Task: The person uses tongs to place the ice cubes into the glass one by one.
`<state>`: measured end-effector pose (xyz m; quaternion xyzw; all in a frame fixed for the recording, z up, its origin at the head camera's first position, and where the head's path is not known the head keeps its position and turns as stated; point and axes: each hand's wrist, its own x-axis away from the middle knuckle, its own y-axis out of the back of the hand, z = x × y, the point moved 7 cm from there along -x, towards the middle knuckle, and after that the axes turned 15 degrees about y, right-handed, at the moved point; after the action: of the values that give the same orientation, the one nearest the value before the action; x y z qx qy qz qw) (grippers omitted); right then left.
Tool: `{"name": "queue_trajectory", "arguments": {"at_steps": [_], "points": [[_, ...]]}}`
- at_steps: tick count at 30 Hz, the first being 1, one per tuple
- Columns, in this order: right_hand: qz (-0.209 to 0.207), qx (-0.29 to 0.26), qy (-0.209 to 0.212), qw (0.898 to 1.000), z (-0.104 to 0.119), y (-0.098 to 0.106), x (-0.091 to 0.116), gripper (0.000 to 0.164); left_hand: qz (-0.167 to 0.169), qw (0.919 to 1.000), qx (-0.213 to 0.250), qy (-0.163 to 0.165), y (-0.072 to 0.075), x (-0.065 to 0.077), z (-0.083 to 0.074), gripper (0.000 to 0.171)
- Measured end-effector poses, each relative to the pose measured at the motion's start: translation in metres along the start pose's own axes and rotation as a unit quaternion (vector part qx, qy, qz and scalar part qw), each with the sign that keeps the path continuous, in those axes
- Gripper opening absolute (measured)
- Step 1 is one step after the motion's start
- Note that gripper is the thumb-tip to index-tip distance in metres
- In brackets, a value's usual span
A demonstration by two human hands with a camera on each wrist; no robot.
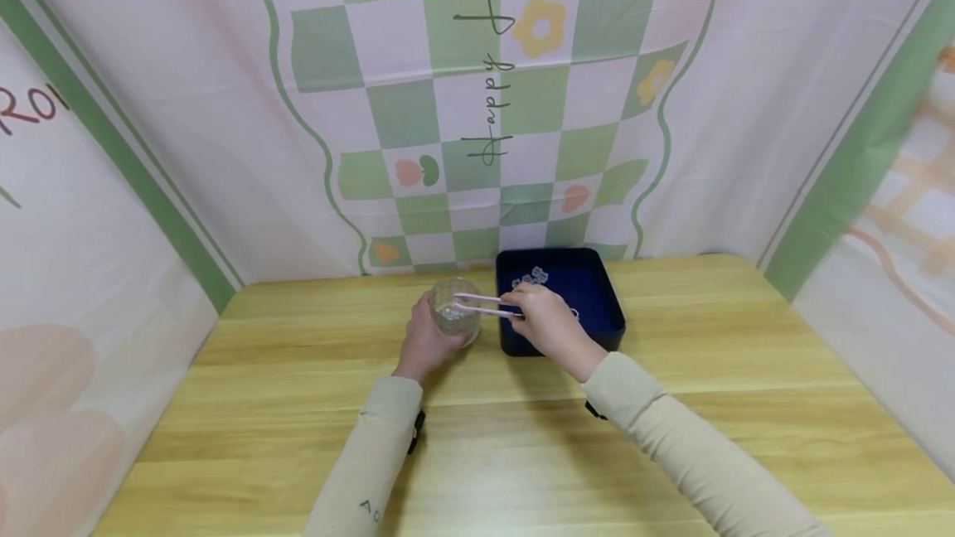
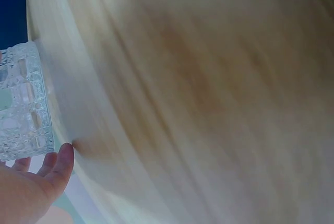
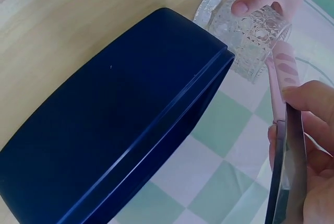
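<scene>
My left hand [image 1: 424, 345] grips a clear patterned glass cup [image 1: 464, 326] on the table, thumb and fingers around its side. The left wrist view shows the cup's embossed wall [image 2: 23, 104] at the left edge. In my right hand [image 1: 550, 320] are pink tongs [image 1: 483, 298], their two tips over the cup's mouth. Toward the hand, the tongs have a dark section [image 3: 292, 166], seen in the right wrist view. Something small and clear appears by the tips inside the cup, too small to identify. Under the right hand is a navy box [image 1: 593, 284].
Several small clear shaped pieces [image 1: 537, 275] lie in the box's far left part, and a small pale ring [image 1: 574, 313] shows near the right hand. The wooden table [image 1: 298, 404] meets a checkered cloth backdrop [image 1: 466, 106] behind; printed cloth walls flank both sides.
</scene>
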<state>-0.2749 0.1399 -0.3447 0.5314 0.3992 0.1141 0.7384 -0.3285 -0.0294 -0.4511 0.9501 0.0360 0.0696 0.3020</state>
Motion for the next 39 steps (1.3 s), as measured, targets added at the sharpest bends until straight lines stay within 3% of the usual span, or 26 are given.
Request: {"name": "queue_trajectory", "arguments": {"at_steps": [13,19,29,39], "points": [[0.028,-0.004,-0.025,0.999,-0.004,-0.001,-0.001,0.029,0.006,0.9999,0.000,0.011,0.000,-0.001,0.000,0.098],[0.005,-0.012,-0.034,0.999,-0.008,0.006,-0.001,0.030,0.005,0.9999,-0.006,0.015,-0.001,-0.001,0.001,0.099],[-0.028,-0.006,-0.089,0.996,-0.036,0.021,0.003,0.033,-0.002,0.9999,-0.008,0.008,-0.001,-0.002,0.002,0.098],[-0.031,0.027,-0.148,0.988,-0.071,0.019,0.018,0.033,-0.001,1.0000,-0.004,0.008,-0.001,-0.003,0.003,0.097]]}}
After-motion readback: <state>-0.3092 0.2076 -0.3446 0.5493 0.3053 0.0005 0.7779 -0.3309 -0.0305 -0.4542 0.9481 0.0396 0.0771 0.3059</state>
